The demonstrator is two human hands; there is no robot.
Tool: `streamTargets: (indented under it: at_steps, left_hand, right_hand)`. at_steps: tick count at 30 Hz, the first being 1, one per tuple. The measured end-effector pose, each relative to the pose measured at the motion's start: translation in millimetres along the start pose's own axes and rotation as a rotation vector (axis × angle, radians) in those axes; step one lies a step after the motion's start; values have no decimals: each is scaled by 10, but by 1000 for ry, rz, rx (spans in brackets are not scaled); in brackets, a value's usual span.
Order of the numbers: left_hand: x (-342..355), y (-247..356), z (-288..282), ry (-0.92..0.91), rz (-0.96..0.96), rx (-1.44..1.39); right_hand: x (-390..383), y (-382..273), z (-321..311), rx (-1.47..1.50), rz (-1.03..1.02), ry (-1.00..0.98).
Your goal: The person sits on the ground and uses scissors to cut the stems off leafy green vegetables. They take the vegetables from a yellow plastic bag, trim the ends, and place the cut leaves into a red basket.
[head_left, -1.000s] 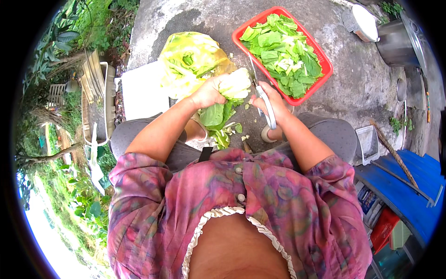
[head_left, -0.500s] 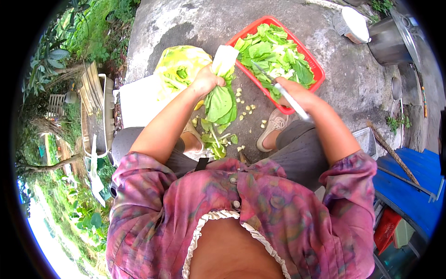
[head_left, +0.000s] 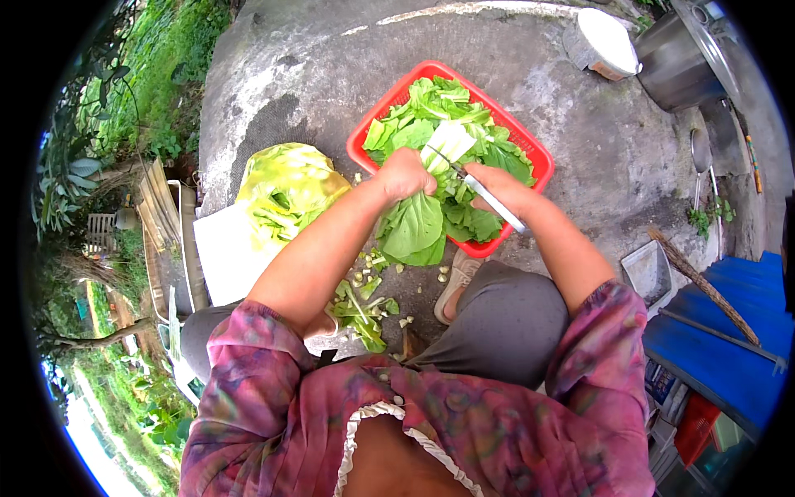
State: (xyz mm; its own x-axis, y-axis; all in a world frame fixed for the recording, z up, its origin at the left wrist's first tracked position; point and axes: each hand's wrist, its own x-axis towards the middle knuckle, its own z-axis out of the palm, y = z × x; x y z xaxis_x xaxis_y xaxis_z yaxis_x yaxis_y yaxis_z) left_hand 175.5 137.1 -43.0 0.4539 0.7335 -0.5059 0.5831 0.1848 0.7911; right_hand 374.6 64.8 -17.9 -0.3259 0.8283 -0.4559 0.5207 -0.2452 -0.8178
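My left hand [head_left: 404, 174] grips a bunch of leafy greens [head_left: 411, 229] over the red plastic basket [head_left: 540, 159], its pale stems pointing up and right and broad leaves hanging down. My right hand [head_left: 495, 184] holds scissors with pale handles [head_left: 507, 210], their blades at the pale stems. Cut green leaves [head_left: 422, 103] fill the basket beneath. Left of my hands lie a translucent yellow bag of greens [head_left: 290, 172] and a flat white board [head_left: 224, 261]. Leaf scraps [head_left: 360, 313] and small pale pieces lie on the ground between my feet.
A white bucket [head_left: 603, 40] and a large metal pot [head_left: 669, 66] stand back right, near a ladle [head_left: 701, 153]. A grey tray [head_left: 648, 272], a stick [head_left: 704, 290] and blue sheeting [head_left: 720, 373] lie to my right. Greenery [head_left: 141, 83] borders the concrete on the left.
The bunch in my left hand has moved rightward from beside the yellow bag to over the basket, with the scissors brought to its stems. The basket and bag appear lower as the view shifts.
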Motion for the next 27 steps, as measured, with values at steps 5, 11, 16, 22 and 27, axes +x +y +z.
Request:
streamTargets:
  at_steps: [5, 11, 16, 22, 27]
  left_hand:
    - [258, 60, 25, -78, -129, 55]
    - [530, -61, 19, -136, -201, -5]
    - [711, -234, 82, -193, -251, 35]
    - [802, -476, 152, -206, -193, 182]
    - [926, -583, 130, -240, -78, 355]
  right_hand:
    - [206, 425, 91, 43, -53, 152]
    - [277, 350, 24, 62, 130, 138]
    - [367, 478, 45, 154, 240, 98]
    - [389, 473, 123, 85, 261, 59]
    - [431, 534, 160, 152, 299, 91]
